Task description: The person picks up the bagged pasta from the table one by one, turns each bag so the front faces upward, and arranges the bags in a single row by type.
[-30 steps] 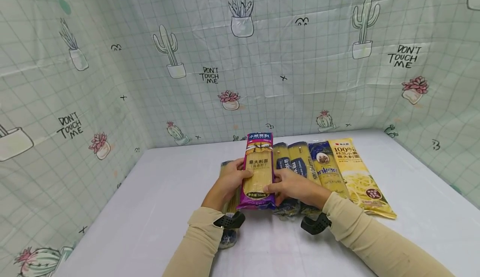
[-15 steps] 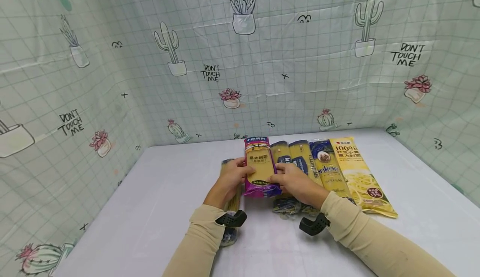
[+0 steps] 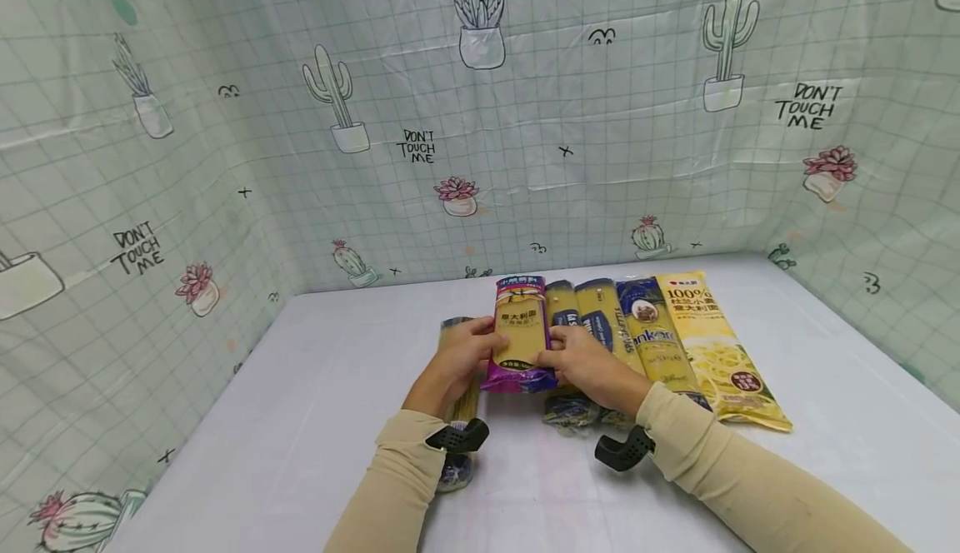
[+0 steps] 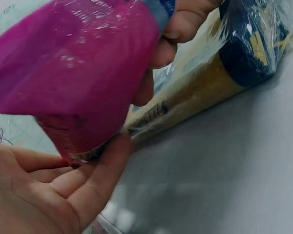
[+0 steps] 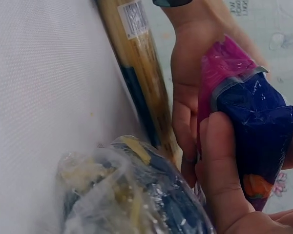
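Note:
A purple and pink spaghetti packet is held above the table, its upper end tilted away. My left hand grips its left edge, thumb on the front. Its right edge is gripped by my right hand, with the thumb near the lower front. In the left wrist view the packet's pink end hides part of the fingers. The right wrist view shows its dark blue back, with right-hand fingers against it. Under my left forearm lies another spaghetti packet, partly covered.
Right of the held packet, two blue-labelled spaghetti packets lie side by side, partly behind my right hand. Beyond them are a blue and yellow pasta packet and a larger yellow one. A patterned cloth rises behind the white table.
Since a second ago, the held packet has tilted back, its lower end rising and its top dropping slightly. Both hands kept their grip. Over the last half second it barely moved.

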The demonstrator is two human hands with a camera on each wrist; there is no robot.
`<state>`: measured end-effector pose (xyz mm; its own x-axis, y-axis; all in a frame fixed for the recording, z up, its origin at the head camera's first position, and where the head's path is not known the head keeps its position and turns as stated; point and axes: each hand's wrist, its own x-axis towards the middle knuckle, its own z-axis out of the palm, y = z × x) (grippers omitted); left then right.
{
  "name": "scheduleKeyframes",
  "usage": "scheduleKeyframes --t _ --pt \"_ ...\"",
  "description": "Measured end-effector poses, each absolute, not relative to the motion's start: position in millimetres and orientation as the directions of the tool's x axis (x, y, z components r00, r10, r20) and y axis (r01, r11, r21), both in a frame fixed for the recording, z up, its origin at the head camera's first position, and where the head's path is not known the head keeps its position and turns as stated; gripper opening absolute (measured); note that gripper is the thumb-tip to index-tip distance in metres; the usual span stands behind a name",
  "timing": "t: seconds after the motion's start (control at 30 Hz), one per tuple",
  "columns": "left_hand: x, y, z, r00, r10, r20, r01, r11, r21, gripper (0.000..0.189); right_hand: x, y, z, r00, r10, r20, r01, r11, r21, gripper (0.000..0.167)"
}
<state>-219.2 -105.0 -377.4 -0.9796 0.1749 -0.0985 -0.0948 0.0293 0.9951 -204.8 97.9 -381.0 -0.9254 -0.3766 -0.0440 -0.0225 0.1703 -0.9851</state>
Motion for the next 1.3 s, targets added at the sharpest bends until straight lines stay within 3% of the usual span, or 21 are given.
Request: scheduleKeyframes --t 0.43,0.67,0.93,1.3 --pt "-227 -106 -373 -0.944 0.277 -0.178 -0.134 0.17 0.976 0.06 -208 98 -372 -0.922 -0.38 -0.067 -0.057 0.306 -0.95 0.037" --pt "-225 -104 -371 -0.966 0.193 -0.174 -0.119 0.269 0.956 0.057 -209 97 -371 -0.905 -0.42 -0.063 -0.059 0.271 -0.961 0.034" --pt "-223 -102 -365 -0.978 0.165 -0.129 -0.056 0.387 0.921 0.046 -212 97 -370 -0.909 -0.406 -0.089 -0.101 0.422 -0.901 0.031" --pt "-212 -97 -376 -0.984 0.162 -0.073 0.05 0.644 0.763 0.03 -196 98 -376 -0.889 -0.449 -0.092 -0.152 0.477 -0.866 0.017"
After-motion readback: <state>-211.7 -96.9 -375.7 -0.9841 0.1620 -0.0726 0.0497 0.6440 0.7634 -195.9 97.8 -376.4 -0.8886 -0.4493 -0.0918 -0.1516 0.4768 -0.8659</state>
